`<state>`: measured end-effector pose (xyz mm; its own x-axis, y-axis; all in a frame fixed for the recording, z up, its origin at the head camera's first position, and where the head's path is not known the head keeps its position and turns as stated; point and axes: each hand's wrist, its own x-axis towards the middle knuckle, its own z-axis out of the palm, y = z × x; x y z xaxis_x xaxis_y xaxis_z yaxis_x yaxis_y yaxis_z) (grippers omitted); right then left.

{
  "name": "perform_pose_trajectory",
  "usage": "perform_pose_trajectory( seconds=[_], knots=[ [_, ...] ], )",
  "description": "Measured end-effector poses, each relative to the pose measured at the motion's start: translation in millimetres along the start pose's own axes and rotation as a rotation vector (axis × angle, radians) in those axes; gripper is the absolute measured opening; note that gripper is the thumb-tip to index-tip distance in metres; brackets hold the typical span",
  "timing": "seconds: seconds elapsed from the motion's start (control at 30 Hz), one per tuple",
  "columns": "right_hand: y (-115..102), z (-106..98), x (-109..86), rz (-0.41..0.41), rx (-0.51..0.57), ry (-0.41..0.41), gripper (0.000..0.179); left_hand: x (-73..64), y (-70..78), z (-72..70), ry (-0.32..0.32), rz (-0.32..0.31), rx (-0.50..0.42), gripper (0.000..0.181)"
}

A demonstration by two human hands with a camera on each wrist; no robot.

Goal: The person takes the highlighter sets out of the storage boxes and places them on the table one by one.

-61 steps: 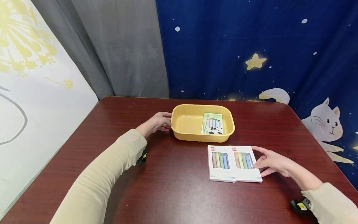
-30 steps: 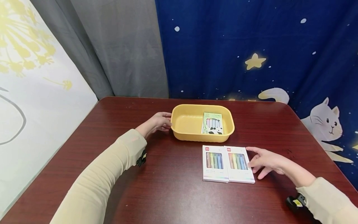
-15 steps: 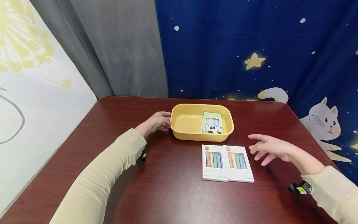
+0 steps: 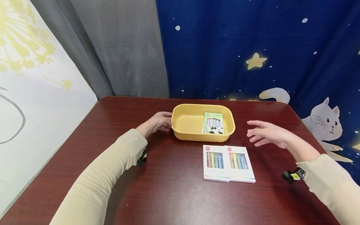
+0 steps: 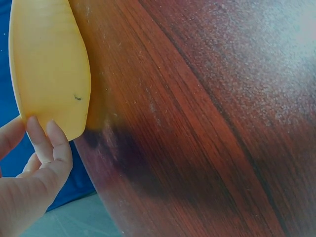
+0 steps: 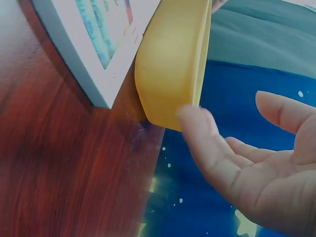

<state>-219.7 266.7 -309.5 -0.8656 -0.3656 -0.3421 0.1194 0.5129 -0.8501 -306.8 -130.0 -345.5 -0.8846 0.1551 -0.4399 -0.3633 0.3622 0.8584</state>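
1. The yellow basin (image 4: 187, 137) stands upright on the counter (image 4: 168, 193), toward its far edge; its right half holds a green box (image 4: 213, 122) with a panda print and a window showing coloured sticks, while the left half shows bare yellow floor.
2. Two white boxes lie flat on the counter just in front of the basin, toward its right side: the left white box (image 4: 215, 173) and the right white box (image 4: 241, 175) touch along their sides, and each shows a row of coloured sticks through its window.
3. The left hand (image 4: 160, 121) rests its fingertips against the outer left end of the basin, fingers relaxed rather than clenched.
4. The right hand (image 4: 270, 134) is released, its fingers loosely extended, to the right of the basin and apart from it and the white boxes.
5. Compared with two seconds ago, the right hand has left the right white box and moved farther back; both white boxes sit farther left, while the basin, the green box and the left hand keep their places.
6. Behind the counter hang a gray curtain (image 4: 129, 47) and a blue curtain (image 4: 213, 56) printed with a star and a cat.
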Motion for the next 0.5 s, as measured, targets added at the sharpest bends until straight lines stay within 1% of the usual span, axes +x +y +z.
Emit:
perform_pose_trajectory(
  seconds=[0.13, 0.37, 0.5],
  knots=[
    [-3, 0, 11.5, -0.043, -0.015, 0.049, 0.065, -0.3, 0.7, 0.3, -0.002, 0.006, 0.006, 0.059],
    [-7, 6, 33.5, -0.056, -0.016, 0.150, 0.068, -1.3, 1.3, 1.3, -0.002, 0.012, 0.009, 0.059],
    [-5, 11, 50.1, -0.104, -0.028, 0.234, 0.067, -1.6, 0.9, 1.1, 0.001, 0.012, 0.009, 0.059]
  ],
)
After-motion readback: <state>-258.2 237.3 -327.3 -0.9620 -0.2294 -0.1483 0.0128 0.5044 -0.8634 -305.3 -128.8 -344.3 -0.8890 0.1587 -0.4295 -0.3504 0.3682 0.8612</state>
